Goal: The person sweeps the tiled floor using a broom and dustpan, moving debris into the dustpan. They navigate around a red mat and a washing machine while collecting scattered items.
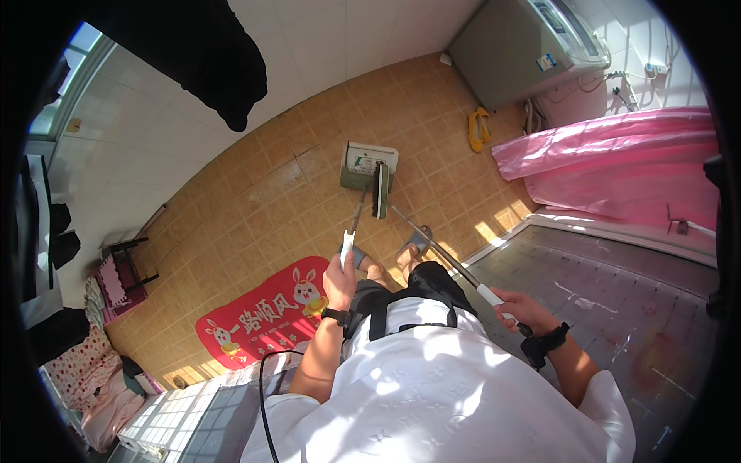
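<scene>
Before my feet, a long-handled dustpan [352, 177] rests on the tan tiled floor [272, 208]. My left hand [339, 282] grips the white end of its handle [347, 246]. In my right hand [525, 311] is the white grip of a broom's long metal pole [451, 258]. The broom head [380, 191], green with dark bristles, stands beside and partly over the dustpan's right side; whether the two touch I cannot tell. A label with writing shows inside the pan.
A red rabbit-print mat [266, 312] lies left of my grey slippers [418, 240]. Yellow shoes [478, 129] sit near the washing machine [509, 58]. Pink cloth [613, 162] hangs at right above a raised sill [503, 249]. Dark clothing [202, 52] hangs upper left; a small stool [124, 260] stands left.
</scene>
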`<state>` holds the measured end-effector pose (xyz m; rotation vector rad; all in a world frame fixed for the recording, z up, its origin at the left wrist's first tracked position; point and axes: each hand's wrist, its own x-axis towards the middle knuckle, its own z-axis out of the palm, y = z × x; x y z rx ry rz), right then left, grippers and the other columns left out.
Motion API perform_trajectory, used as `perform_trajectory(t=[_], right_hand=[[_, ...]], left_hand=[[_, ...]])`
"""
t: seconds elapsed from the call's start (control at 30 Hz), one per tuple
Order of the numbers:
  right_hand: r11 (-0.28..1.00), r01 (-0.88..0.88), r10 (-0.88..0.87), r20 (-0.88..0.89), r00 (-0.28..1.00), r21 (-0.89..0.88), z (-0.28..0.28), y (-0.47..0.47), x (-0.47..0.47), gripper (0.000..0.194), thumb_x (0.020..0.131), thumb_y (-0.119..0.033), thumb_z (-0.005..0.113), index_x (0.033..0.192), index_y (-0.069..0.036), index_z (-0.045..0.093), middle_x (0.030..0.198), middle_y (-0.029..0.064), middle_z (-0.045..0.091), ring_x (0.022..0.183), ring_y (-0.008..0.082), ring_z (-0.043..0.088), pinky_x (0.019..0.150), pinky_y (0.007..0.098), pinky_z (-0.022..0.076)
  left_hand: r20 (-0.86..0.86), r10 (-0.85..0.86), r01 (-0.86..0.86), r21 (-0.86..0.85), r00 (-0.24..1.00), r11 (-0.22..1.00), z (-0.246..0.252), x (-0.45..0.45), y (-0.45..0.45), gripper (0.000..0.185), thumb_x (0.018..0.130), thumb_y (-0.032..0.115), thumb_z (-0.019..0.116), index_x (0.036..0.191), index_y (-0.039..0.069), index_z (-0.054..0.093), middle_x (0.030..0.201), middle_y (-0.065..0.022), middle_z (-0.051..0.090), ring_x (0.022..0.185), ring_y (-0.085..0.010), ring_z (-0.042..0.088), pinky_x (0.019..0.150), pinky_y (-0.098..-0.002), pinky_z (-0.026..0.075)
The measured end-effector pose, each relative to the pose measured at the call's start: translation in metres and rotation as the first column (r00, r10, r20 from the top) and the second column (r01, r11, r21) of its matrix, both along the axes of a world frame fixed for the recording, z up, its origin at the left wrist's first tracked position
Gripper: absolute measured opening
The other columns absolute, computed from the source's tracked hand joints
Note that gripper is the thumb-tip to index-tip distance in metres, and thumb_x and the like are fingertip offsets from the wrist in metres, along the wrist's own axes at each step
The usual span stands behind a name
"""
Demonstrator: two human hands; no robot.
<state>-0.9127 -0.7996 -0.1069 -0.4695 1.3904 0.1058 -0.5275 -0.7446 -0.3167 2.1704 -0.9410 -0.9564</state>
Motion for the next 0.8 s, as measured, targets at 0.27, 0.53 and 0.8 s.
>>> perform_trajectory(t=[0.27, 0.53, 0.8], right_hand=[[0.998, 0.015, -0.014, -0.022, 1.000, 0.068, 0.011, 0.000, -0.007, 0.060, 0.098, -0.005, 0.053, 0.155, -0.014, 0.038, 0.076, -0.0004, 0.050, 0.057, 0.0079, 0.043, 0.047, 0.0233, 0.0355], [0.997, -0.019, 0.026, -0.096, 0.995, 0.074, 0.017, -0.006, -0.020, 0.062, 0.096, -0.006, 0.054, 0.156, -0.014, 0.036, 0.076, -0.0006, 0.050, 0.058, 0.0077, 0.043, 0.048, 0.0236, 0.0352], [0.980, -0.162, 0.133, -0.224, 0.965, -0.117, 0.001, 0.002, -0.043, 0.064, 0.094, -0.007, 0.059, 0.154, -0.013, 0.039, 0.072, -0.0005, 0.050, 0.058, 0.0071, 0.048, 0.047, 0.0248, 0.0403]], left_hand=[[-0.004, 0.060, -0.061, -0.070, 0.998, 0.996, -0.006, 0.004, -0.003, 0.045, 0.100, 0.045, 0.056, 0.090, 0.002, 0.064, 0.072, -0.0258, 0.063, 0.073, -0.0476, 0.063, 0.060, -0.0501, 0.047], [-0.030, 0.092, -0.094, -0.062, 0.995, 0.994, -0.001, 0.016, -0.013, 0.044, 0.101, 0.042, 0.057, 0.093, 0.000, 0.066, 0.072, -0.0230, 0.063, 0.070, -0.0395, 0.064, 0.062, -0.0461, 0.047], [-0.015, 0.131, -0.132, -0.111, 0.991, 0.985, 0.002, 0.034, -0.012, 0.043, 0.101, 0.039, 0.058, 0.094, -0.003, 0.067, 0.072, -0.0212, 0.065, 0.066, -0.0322, 0.063, 0.063, -0.0419, 0.047]])
